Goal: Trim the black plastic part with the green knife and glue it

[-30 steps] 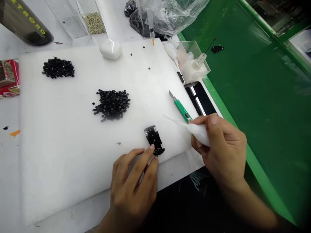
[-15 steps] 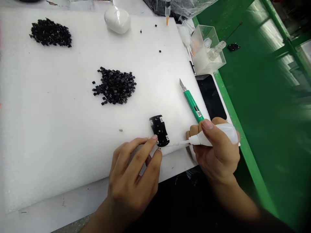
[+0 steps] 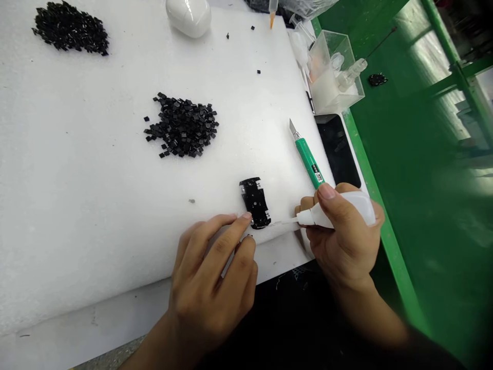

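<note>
The left hand (image 3: 208, 272) holds its fingers (image 3: 227, 236) apart, one tip pressing a black plastic piece (image 3: 254, 203) on white foam (image 3: 77, 205). The right hand (image 3: 346, 231) clamps a white squeeze bottle (image 3: 339, 210), its tip just beside the piece. A heap of little black squares (image 3: 181, 126) lies far off, not yet used.

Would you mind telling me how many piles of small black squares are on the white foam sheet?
2. One pile lies at the top left of the foam sheet, the other near its middle.
</note>
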Tool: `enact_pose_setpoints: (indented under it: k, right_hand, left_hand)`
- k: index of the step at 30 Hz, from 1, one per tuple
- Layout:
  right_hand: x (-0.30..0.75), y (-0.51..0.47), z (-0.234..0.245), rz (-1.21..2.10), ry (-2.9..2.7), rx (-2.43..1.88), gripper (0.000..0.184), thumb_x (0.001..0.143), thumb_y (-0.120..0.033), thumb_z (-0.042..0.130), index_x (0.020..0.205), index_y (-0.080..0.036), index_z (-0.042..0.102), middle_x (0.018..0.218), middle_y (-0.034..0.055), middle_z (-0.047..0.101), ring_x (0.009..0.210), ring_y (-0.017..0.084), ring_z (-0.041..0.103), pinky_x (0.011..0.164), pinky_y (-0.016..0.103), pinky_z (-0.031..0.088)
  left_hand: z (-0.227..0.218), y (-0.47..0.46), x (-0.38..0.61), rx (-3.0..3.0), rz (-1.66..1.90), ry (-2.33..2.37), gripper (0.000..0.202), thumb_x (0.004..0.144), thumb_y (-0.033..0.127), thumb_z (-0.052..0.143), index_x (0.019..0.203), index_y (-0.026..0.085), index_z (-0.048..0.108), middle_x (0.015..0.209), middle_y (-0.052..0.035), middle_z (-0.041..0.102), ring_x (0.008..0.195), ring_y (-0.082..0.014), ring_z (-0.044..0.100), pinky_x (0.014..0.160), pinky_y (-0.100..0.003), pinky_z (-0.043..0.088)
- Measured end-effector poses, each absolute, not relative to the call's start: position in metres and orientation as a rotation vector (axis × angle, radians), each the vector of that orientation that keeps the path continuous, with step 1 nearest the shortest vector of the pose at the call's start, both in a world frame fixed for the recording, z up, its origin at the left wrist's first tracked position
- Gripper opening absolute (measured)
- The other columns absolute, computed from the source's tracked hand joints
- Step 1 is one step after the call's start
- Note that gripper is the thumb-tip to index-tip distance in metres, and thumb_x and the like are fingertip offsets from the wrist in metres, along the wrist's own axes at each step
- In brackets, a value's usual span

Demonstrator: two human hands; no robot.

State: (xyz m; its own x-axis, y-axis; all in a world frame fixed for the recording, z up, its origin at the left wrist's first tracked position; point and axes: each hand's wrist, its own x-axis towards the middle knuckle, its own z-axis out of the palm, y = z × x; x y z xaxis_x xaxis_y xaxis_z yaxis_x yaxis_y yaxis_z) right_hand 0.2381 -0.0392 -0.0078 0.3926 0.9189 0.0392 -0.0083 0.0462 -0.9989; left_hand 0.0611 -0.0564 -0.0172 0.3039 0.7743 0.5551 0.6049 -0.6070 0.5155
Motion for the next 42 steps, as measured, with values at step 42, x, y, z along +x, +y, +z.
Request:
enact_pose_setpoints:
  k: [42]
  right_hand:
    - [0.258,0.018,-0.002,0.176,-1.639,-1.607,0.028,0.090,-0.028,0.067,0.117,-0.023,0.062,0.114,0.0076,0.069,0.096,0.024,0.069,0.080,0.042,0.060]
  left_hand:
    - [0.016,-0.077,0.056,0.861,1.078,1.422,0.018,0.085,0.025,0.073,0.103,0.026,0.073,0.088,0.0003,0.071,0.077,-0.0098,0.068,0.074,-0.013,0.059]
